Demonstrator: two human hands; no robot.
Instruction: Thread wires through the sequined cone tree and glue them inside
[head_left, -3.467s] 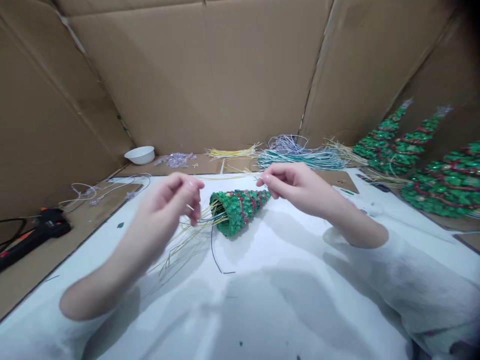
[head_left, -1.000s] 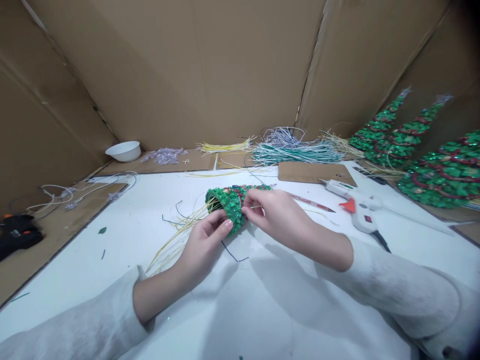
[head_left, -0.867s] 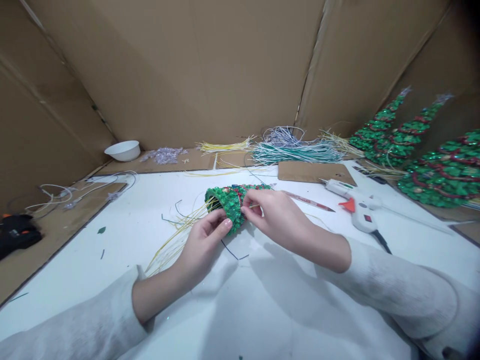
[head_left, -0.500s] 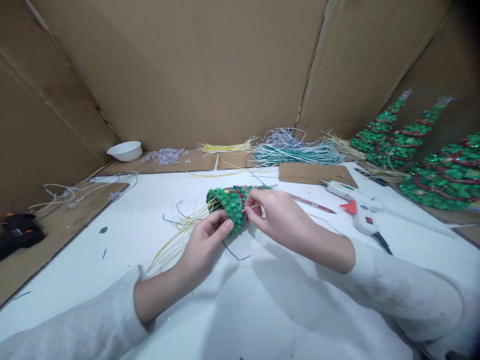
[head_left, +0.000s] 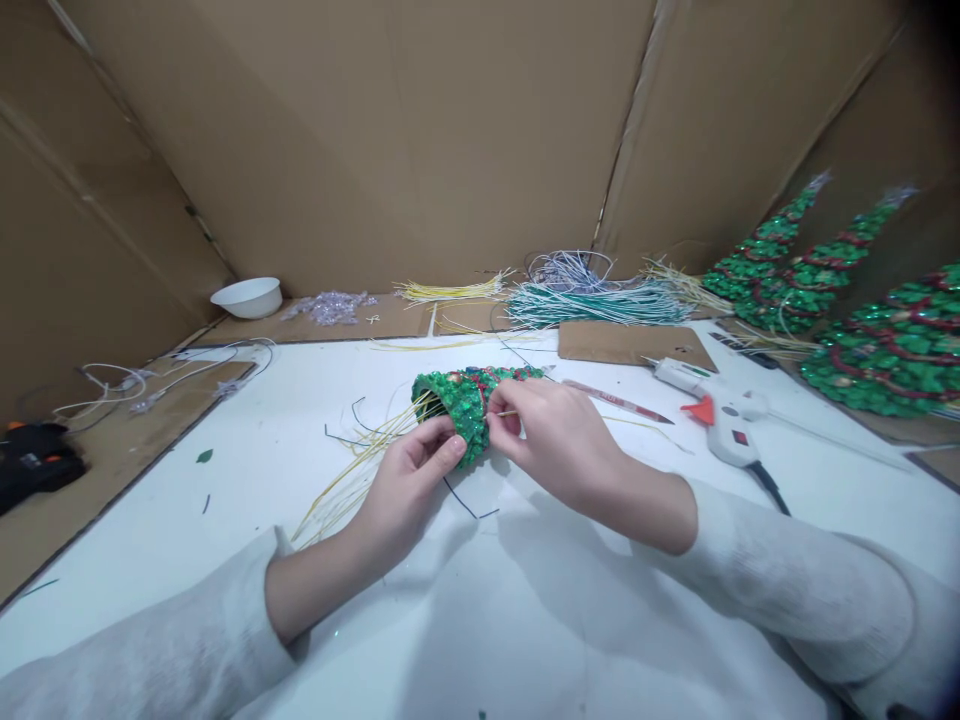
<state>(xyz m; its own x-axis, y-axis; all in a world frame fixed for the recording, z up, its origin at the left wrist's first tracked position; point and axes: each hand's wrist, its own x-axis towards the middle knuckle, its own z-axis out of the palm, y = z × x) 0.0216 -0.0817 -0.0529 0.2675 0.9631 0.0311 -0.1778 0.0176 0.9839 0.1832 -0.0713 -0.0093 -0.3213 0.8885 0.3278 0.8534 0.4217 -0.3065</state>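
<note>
A small green Christmas tree (head_left: 466,400) with red garland lies on its side on the white table, its hollow base facing left. Yellow wires (head_left: 352,462) trail out of that base. My left hand (head_left: 420,462) grips the rim of the base, thumb outside and fingers partly hidden inside the cone. Against the tree's side, my right hand (head_left: 544,425) pinches a thin yellow wire, whose free length shows to the right of the hand. The tree's tip points right, partly behind my right hand.
Right of the hands lie a pencil-like red stick (head_left: 622,402) and a white glue gun (head_left: 720,415). Decorated trees (head_left: 885,345) stand far right. Wire bundles (head_left: 600,303), clear plastic pieces (head_left: 330,307) and a white bowl (head_left: 247,298) line the back. A black tool (head_left: 37,465) lies left.
Both hands and the tree stay nearly in place. More of the yellow wire shows to the right of my right hand. The view has shifted slightly.
</note>
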